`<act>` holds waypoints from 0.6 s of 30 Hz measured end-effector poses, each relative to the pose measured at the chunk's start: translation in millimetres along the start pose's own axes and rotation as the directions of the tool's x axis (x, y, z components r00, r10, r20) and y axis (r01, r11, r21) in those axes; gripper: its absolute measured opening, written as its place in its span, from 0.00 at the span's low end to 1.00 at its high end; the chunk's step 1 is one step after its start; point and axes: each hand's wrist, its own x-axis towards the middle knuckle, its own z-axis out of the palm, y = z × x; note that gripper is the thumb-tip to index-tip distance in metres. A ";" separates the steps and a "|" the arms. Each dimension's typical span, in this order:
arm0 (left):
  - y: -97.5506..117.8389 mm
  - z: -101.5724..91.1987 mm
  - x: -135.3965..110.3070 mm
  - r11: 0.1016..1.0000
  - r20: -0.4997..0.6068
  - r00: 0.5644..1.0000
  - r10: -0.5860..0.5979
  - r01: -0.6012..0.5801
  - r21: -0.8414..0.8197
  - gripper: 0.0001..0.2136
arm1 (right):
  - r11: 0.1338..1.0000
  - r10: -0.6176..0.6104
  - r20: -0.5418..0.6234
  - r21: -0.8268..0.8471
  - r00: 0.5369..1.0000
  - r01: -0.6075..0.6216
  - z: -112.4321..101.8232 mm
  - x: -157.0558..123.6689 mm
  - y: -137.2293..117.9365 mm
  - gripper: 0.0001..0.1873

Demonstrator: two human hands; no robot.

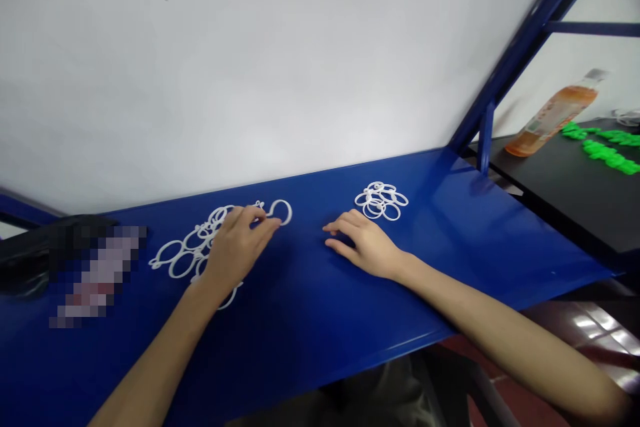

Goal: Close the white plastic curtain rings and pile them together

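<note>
**Blue tabletop (310,313) against a white wall (300,67), with one ring (289,215) pinched in the left hand (233,243)**

Beyond the right edge of the tabletop: black table (565,193) with bottle (553,117) and green pieces (610,157). At the left end, apparently, black bag (25,270). On the left half, left heap (199,255) of overlapping white rings, partly hidden beneath the left hand. Toward the far right corner, well apart, right heap (380,205), smaller and more compact.

Between the two heaps, nearer the left one and closer to the far edge than to the near edge: the pinched ring, loop pointing rightward, narrow tail clamped between thumb and index fingertip. Impossible to tell whether touching the tabletop or just above it. Just beside the right heap, on its near-edge side: right hand (367,243), with thumb and index finger apart and nothing visible in the gap.

For good handling, by judgement: grip by the tail alone, leaving the loop unobstructed. Keep the ring clear of the left heap to avoid snagging neighbours. Press lightly, given a loop seemingly thin enough to flex. Hold the right hand low, fingertips spread, without brushing the right heap.
</note>
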 end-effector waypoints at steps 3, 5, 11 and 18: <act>27.5 -19.1 2.6 0.982 0.009 0.982 0.189 -0.189 -0.025 0.11 | 0.965 0.106 -0.063 0.249 0.992 -0.087 1.7 -0.1 -7.9 0.14; 42.8 -25.3 4.8 0.961 -0.025 0.961 0.276 -0.276 -0.027 0.13 | 0.923 0.168 -0.077 0.362 0.983 -0.129 3.0 -0.7 -11.9 0.15; 62.9 -15.3 2.6 0.960 -0.052 0.966 0.252 -0.257 -0.115 0.11 | 0.916 0.191 -0.074 0.373 0.979 -0.150 8.3 -2.2 -13.1 0.11; 69.5 -3.0 2.6 0.913 0.000 0.993 -0.120 0.110 -0.394 0.05 | 0.910 0.192 -0.028 0.380 0.981 -0.167 9.9 -1.7 -16.4 0.10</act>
